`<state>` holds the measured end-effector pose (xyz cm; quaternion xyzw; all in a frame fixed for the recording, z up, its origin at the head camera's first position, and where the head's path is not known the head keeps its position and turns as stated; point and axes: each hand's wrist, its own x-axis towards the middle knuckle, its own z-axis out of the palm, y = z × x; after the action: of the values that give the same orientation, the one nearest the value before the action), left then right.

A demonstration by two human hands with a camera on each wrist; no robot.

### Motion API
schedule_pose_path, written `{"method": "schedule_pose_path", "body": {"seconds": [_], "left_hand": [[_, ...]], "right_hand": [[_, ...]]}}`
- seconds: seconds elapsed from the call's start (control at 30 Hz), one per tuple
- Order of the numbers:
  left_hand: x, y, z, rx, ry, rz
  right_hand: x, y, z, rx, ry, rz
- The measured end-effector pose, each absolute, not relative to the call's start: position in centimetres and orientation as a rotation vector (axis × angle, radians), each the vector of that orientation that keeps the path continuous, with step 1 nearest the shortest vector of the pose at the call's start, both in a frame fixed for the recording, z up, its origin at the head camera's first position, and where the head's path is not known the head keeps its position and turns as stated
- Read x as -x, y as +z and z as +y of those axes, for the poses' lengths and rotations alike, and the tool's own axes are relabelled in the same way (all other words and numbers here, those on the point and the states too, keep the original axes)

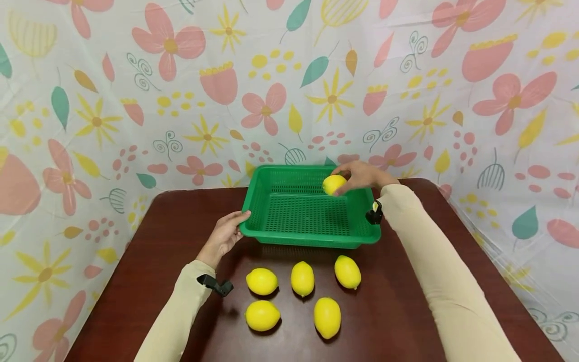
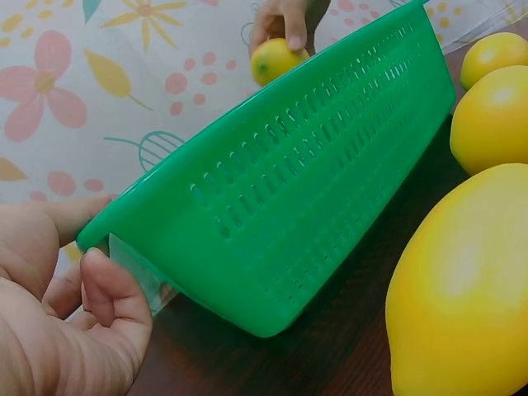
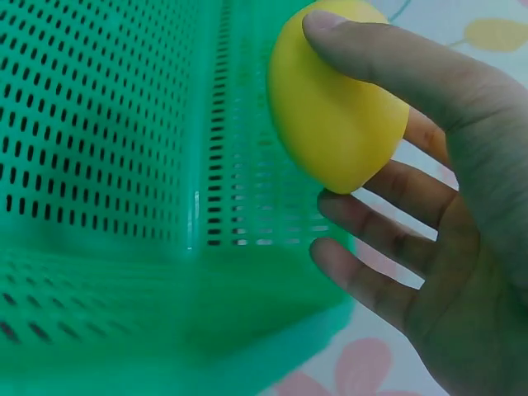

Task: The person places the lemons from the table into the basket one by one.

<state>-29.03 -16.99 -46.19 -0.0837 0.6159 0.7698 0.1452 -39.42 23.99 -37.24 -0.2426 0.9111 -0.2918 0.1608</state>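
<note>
A yellow lemon [image 1: 333,185] is held between the thumb and fingers of my right hand [image 1: 362,176], over the back right part of a green plastic basket [image 1: 312,241]. In the right wrist view the thumb lies across the lemon [image 3: 330,107], and the two lowest fingers spread apart from it. My left hand [image 1: 226,234] grips the basket's left rim. In the left wrist view the thumb is on top of the rim and the other fingers curl beneath it. The perforated floor of the basket shows no lemons on it.
Several lemons lie on the dark brown table [image 1: 181,241] in front of the basket, among them a front right lemon [image 1: 327,318] and a front left lemon [image 1: 263,315]. A flower-patterned cloth [image 1: 267,60] hangs right behind the table.
</note>
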Motion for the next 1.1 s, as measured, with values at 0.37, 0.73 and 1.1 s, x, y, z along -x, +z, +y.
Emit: {"method": "schedule_pose_path", "body": {"seconds": [0.37,0.73,1.1], "left_hand": [[29.1,-46.2,-17.2,0.247,2.193,1.776],[29.1,-45.9,-16.9,0.228,2.200,1.775],[29.1,-46.1,-16.9,0.237,2.216,1.772]], "right_hand": [[40.4,-41.1,21.9,0.534,-0.520,2.780],[40.8,-42.4,21.0,0.447,-0.377,2.845],[40.5,-43.4,20.8,0.402,-0.298,2.865]]}}
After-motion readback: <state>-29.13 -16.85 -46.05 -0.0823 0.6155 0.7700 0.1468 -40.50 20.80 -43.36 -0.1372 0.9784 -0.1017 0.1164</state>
